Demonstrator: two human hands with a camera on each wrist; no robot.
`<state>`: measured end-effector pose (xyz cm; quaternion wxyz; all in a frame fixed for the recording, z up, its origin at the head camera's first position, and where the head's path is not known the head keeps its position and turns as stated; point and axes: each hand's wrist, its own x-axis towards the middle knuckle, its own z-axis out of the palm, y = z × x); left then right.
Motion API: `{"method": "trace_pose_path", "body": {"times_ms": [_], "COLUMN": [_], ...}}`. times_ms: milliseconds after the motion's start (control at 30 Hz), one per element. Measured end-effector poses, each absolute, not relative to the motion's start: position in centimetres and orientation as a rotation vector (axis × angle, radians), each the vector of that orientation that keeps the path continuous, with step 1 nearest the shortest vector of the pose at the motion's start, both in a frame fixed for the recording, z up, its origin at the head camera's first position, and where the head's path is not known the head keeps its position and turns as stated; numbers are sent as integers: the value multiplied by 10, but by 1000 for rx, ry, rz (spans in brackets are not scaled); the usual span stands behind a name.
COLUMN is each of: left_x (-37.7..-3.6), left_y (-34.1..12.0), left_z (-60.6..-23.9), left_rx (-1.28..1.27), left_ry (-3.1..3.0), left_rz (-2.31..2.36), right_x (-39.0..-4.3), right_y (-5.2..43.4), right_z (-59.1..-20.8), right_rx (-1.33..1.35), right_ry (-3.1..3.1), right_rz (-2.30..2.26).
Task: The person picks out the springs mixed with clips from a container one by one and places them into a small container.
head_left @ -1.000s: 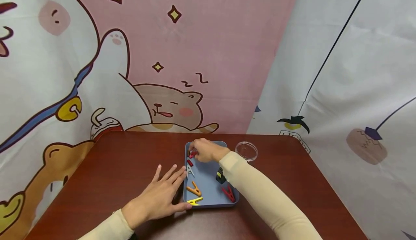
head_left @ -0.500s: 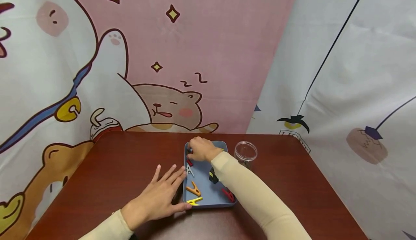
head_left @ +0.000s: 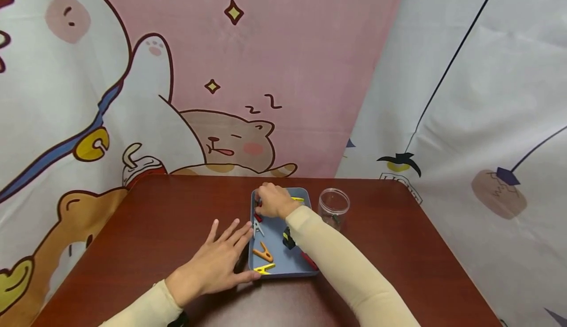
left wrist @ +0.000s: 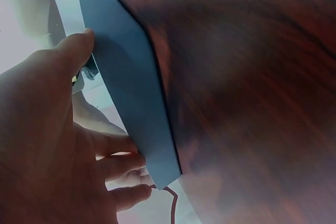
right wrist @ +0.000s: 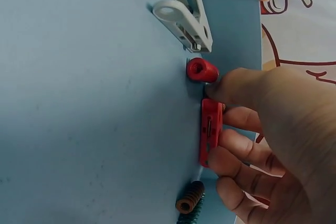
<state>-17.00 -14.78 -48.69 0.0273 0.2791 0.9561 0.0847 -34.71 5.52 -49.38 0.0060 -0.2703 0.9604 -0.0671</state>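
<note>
From over the person's head, the right hand (head_left: 273,201) sits curled at the far left corner of the blue tray (head_left: 296,263), fingers bunched on something small and red. The left hand (head_left: 214,264) lies flat on the brown table (head_left: 146,228), fingers straight, thumb and fingertips against the tray's left edge. Toward the person from the curled hand lie a white clip (head_left: 258,228), an orange clip (head_left: 264,253) and a yellow clip (head_left: 265,268); a clear jar (head_left: 334,207) stands off the tray to that hand's right.

The left wrist camera shows that open hand (left wrist: 58,145) with its thumb over the tray's near corner and fingers along the rim (left wrist: 134,93), gripping nothing.

At the right wrist, thumb and fingers (right wrist: 239,118) pinch a flat red clip (right wrist: 210,131) standing on edge on the tray floor. Just off the thumb tip lies a small red spool (right wrist: 202,70), beyond it the white clip (right wrist: 184,11); a brown spring (right wrist: 189,198) lies below the fingers.
</note>
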Motion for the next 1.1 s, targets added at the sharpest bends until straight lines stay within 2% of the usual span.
{"method": "trace_pose_path", "body": {"times_ms": [367,433,1100], "left_x": [-167,-167,-169], "left_y": [-148,-148,-146], "left_z": [-488,-487,-486], "left_rx": [846,842,830], "left_ry": [2946,2943,2949], "left_rz": [294,293,292], "right_x": [-351,-342,-323], "right_y": [58,56,73], "right_z": [-506,-493,-455], "right_rx": [-890,-881,-975], "right_ry": [3012,3008,3062], "right_rz": [-328,-333,-361]}}
